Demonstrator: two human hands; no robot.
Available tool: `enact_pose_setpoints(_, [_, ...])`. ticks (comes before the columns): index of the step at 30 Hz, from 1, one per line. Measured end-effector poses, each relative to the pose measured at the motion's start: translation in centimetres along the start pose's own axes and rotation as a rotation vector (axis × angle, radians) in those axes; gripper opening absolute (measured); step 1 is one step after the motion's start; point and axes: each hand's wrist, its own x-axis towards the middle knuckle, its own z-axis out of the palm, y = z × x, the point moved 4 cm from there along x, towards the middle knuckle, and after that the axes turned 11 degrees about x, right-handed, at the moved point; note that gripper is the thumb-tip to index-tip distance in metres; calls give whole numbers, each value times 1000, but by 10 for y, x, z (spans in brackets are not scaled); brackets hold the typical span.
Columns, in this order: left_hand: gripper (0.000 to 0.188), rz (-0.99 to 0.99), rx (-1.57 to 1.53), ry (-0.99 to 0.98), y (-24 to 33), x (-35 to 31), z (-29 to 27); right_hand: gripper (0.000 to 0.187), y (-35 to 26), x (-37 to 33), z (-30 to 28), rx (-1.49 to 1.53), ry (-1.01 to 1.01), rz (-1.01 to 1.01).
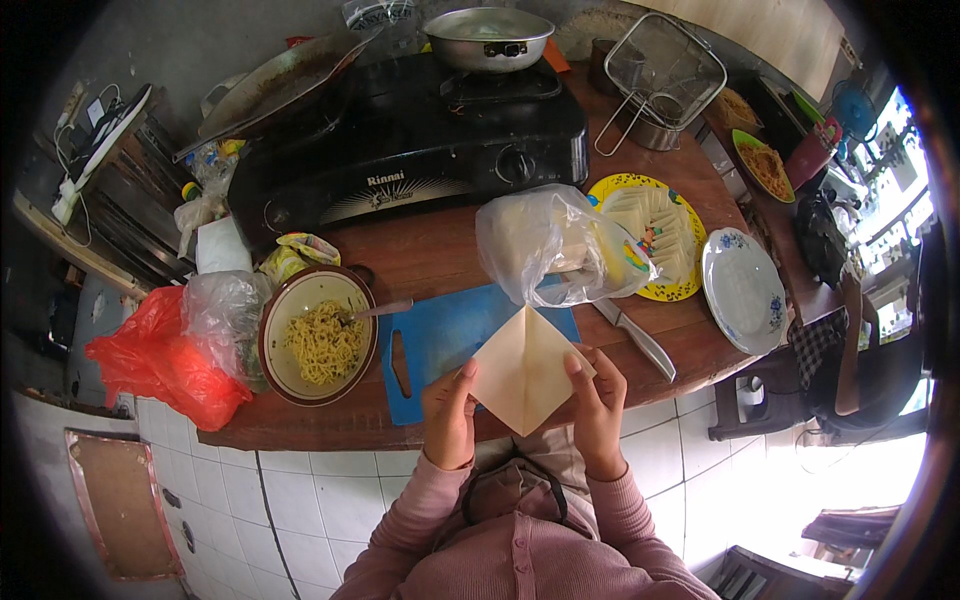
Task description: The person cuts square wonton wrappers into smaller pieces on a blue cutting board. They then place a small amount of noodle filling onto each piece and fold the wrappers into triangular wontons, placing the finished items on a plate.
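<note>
A square, pale pastry wrapper (525,370) with a crease down its middle is held up, one corner pointing at me. My left hand (449,415) pinches its left corner, and my right hand (599,405) pinches the right one. Beyond it, a blue cutting board (430,335) lies on the table, partly hidden. A clear plastic bag (515,240) with pale contents that I cannot make out rests past the board. To the right lies a knife (648,342) with a light handle. On the left, a bowl (270,345) holds yellow noodles (322,345) and a spoon (390,308).
A yellow plate (682,291) bears several pale folded pieces, beside a white floral plate (740,300). Behind stands a black gas stove (420,140) with a wok (280,85) and a metal pan (490,50). A red bag (165,350) sits at left. Another person's arm (850,350) shows far right.
</note>
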Motion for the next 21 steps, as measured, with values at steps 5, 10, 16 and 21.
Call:
enact_pose_setpoints(5, [27,-44,-142,-33,-3,1,-6,21,10,-2,-9,130,72,11])
enact_pose_setpoints(10, [25,-57,-264,23,0,1,-6,12,14,0,-18,412,84,12])
enact_pose_setpoints(16, [28,-36,-318,-19,5,2,-5,10,11,0,-21,576,132,34])
enact_pose_setpoints(21, [30,-53,-383,13,1,2,-10,15,10,-1,-26,605,134,-27])
